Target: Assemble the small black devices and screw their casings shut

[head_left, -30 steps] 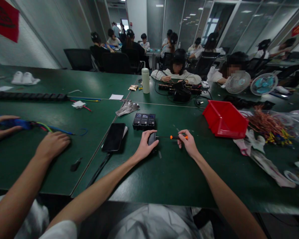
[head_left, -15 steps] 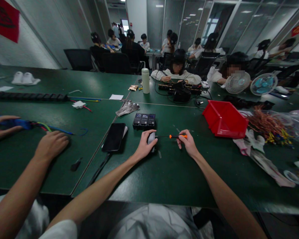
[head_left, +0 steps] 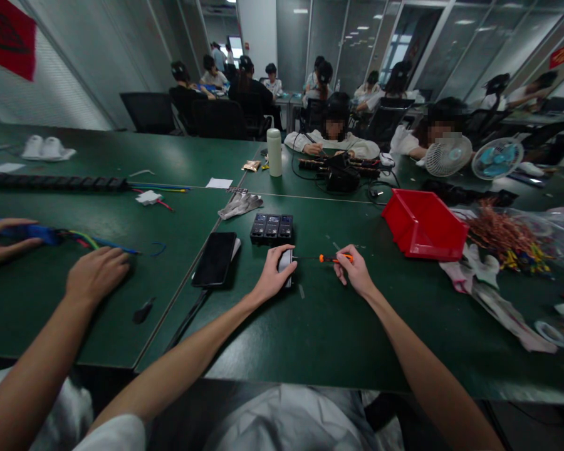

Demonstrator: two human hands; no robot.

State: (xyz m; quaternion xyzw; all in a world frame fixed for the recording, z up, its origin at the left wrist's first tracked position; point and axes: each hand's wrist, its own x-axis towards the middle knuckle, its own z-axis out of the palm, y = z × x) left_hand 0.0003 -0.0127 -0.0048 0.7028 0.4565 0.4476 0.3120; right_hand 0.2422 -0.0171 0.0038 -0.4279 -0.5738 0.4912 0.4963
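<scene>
My left hand is closed around a small grey and black box-shaped part resting on the green table. In my right hand is a screwdriver with an orange and black handle. Its thin shaft points left, and the tip meets the right side of the part, though the exact contact is too small to see. Just beyond my left hand lies a black block with three modules. A black smartphone is propped on the table to the left.
A red bin stands to the right, near copper wires and gloves. A pale green bottle is farther back. On the left, a co-worker's hands hold blue cabling. Another person sits opposite.
The fingers of my right hand have shifted slightly on the screwdriver handle, which looks a little turned. My left hand and the part stay in place.
</scene>
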